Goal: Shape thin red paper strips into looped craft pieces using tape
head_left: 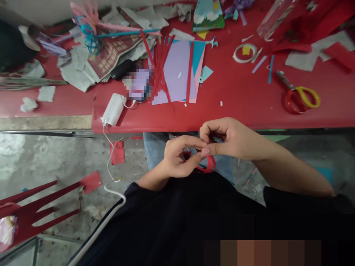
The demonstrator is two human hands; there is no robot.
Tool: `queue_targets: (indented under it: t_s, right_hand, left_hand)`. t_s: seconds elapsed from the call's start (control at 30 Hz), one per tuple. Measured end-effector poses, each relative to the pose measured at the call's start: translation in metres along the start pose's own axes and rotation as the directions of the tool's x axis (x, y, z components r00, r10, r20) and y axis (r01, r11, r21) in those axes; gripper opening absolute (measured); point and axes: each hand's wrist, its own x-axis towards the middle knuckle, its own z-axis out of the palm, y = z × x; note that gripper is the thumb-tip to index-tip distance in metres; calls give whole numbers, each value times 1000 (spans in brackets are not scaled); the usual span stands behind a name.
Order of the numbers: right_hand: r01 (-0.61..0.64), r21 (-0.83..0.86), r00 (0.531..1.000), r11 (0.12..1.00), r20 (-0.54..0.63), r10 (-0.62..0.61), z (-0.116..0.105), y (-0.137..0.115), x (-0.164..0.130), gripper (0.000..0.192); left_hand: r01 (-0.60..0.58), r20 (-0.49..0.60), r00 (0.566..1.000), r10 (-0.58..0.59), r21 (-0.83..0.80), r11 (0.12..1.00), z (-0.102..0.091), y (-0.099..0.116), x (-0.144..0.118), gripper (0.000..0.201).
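Both hands low in the centre of the frame, just below the near edge of the desk (249, 122), over the lap. Left hand (177, 157) curled, fingers pinched narrow on a red paper strip (208, 164); right hand (231, 138) closed in from the right, thumb and forefinger nipping the same strip where the two hands meet. Strip bent into a loop, hanging just under the fingertips, its curve sagging toward the lower right of the grip. Mostly hidden by the fingers, so exact fold hard to tell. Long axis roughly left to right between the hands; both touching it, neither nearer.

Open room mainly downward and toward the body; desk edge close above the knuckles. Further up, centre frame, a purple sheet (177, 74) with loose red strips (161, 59) fanned across it. Scissors (301, 96) with red and yellow handles at right, well apart from the hands. Tape roll (244, 53) upper right of centre. Newspaper (111, 55) and scraps crowding the upper left. White face mask (113, 109) at the desk edge, left of the hands. Red offcuts on the floor (41, 155), lower left.
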Motion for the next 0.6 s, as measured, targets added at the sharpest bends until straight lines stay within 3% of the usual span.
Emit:
queue_targets:
  t_s: [0.1, 0.2, 0.27, 0.33, 0.37, 0.47, 0.6]
  right_hand:
    - [-5, 42, 1000, 999, 12, 4, -13, 4, 15, 43]
    - [127, -15, 987, 992, -102, -127, -35, 21, 51, 50]
    - [253, -180, 909, 950, -291, -298, -51, 41, 95, 57]
    - [161, -519, 826, 839, -394, -403, -63, 63, 152, 38]
    - [116, -673, 830, 730, -337, -444, -66, 72, 183, 35]
    - [48, -904, 918, 426, -128, -376, -69, 90, 266, 65]
    - [65, -965, 958, 253, -10, -287, -69, 95, 333, 83]
  left_hand:
    - [72, 11, 997, -71, -97, 993, -7, -8, 12, 45]
    - [85, 19, 996, -83, -139, 987, -13, -17, 31, 39]
    - [16, 25, 1000, -14, -105, 994, -14, -23, 46, 33]
    - [-54, 44, 997, 58, -73, 996, -14, -26, 58, 32]
    - [-71, 55, 996, 75, -63, 995, -13, -28, 62, 33]
    - [-69, 48, 996, 71, -37, 997, -15, -29, 64, 34]
    - [13, -45, 999, -12, 23, 1000, -29, -28, 52, 33]
